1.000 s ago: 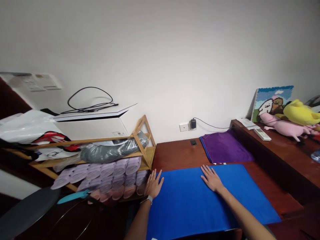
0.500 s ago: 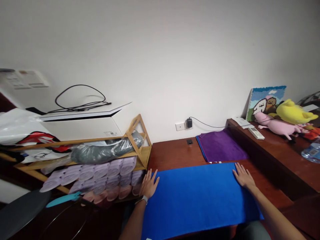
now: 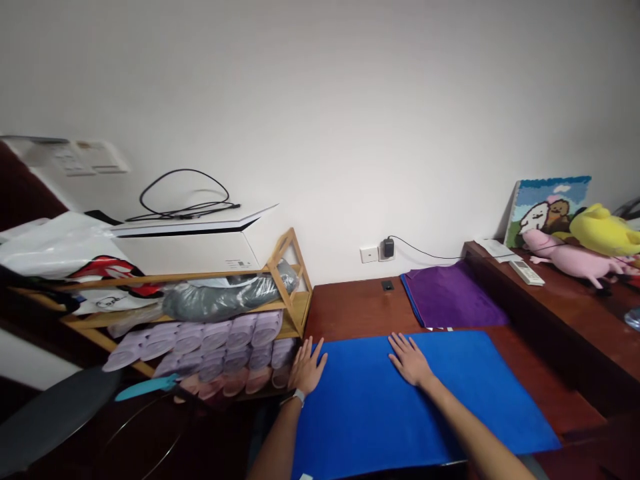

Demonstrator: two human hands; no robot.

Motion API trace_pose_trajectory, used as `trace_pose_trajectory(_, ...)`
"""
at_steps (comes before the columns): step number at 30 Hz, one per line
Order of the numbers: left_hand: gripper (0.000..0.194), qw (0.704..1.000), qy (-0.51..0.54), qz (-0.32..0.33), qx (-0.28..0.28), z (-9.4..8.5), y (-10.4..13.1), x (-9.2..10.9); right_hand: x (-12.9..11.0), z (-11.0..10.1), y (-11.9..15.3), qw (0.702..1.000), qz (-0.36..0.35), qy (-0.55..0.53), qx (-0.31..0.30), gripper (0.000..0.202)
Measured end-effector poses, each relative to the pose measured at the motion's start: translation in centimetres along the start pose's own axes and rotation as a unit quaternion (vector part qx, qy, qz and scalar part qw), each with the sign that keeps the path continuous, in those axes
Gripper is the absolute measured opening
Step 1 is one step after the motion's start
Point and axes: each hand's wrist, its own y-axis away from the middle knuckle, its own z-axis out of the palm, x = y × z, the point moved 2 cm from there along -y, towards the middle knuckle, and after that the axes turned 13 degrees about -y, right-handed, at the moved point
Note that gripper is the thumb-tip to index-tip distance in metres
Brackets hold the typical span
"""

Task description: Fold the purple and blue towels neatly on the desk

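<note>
A blue cloth (image 3: 370,407) lies spread flat over the front of the brown desk (image 3: 350,307), with a small white tag at its near left corner. My left hand (image 3: 307,368) rests on its far left corner, fingers spread. Near the middle of the cloth's far edge, my right hand (image 3: 410,360) lies palm down with the fingers stretched out. Behind the cloth is a folded purple cloth (image 3: 450,297), with a blue layer showing along its left side.
A wooden rack (image 3: 300,313) on the left holds a white box (image 3: 200,250) and rows of lilac slippers (image 3: 215,340). A raised ledge on the right bears a remote control (image 3: 527,272) and a pink plush toy (image 3: 570,257). A black plug adapter (image 3: 389,247) sits in the wall socket.
My right hand has moved left along the cloth from its far right corner to near the middle. My left hand stays on the left corner. The view has shifted slightly.
</note>
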Motion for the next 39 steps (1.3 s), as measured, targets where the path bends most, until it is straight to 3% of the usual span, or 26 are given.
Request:
trace_pose_trajectory(2,0.062,1.0,-0.001,-0.001,0.0,0.1,0.0,-0.1,3.3,-1.3,1.2,0.999,0.035,0.009,0.015,0.069)
trace_pose_trajectory(8,0.062,1.0,0.0,-0.003,0.01,0.5,-0.2,-0.2,17.7,-7.6,7.9,0.974,0.208,0.049,0.075,0.074)
trace_pose_trajectory(11,0.063,1.0,0.001,0.001,0.012,0.6,-0.3,-0.3,21.6,-9.6,10.1,0.96,0.261,0.043,0.095,0.073)
trace_pose_trajectory(14,0.063,1.0,-0.003,0.004,0.011,0.5,-0.3,-0.3,22.3,-10.3,10.5,0.955,0.274,0.05,0.102,0.07)
trace_pose_trajectory(17,0.063,1.0,-0.004,0.001,0.004,0.5,-0.3,-0.3,20.5,-10.1,9.3,0.952,0.275,0.066,0.117,0.07)
trace_pose_trajectory(19,0.064,1.0,-0.002,0.0,0.001,0.4,-0.3,-0.2,18.0,-9.3,7.8,0.958,0.244,0.073,0.132,0.069)
trace_pose_trajectory(21,0.064,1.0,0.002,-0.002,0.003,0.3,-0.2,-0.2,14.3,-7.9,5.9,0.974,0.166,0.073,0.136,0.067)
trace_pose_trajectory(25,0.063,1.0,0.007,-0.005,0.006,0.0,-0.1,-0.1,6.6,-3.9,2.1,0.996,-0.001,0.035,0.079,0.065)
trace_pose_trajectory(28,0.063,1.0,0.009,-0.002,-0.001,-0.3,0.1,0.0,4.9,-2.0,1.0,0.999,-0.008,0.021,0.032,0.067)
trace_pose_trajectory(31,0.062,1.0,0.013,-0.001,-0.001,-0.4,0.1,0.1,8.1,-2.6,2.1,0.998,0.047,0.034,0.027,0.072)
trace_pose_trajectory(36,0.06,1.0,0.011,0.003,0.018,-0.3,0.2,0.1,18.7,-6.6,7.3,0.979,0.175,0.079,0.062,0.076)
trace_pose_trajectory(39,0.06,1.0,0.01,0.005,0.016,-0.5,0.2,0.1,23.2,-8.5,9.7,0.962,0.243,0.098,0.081,0.078)
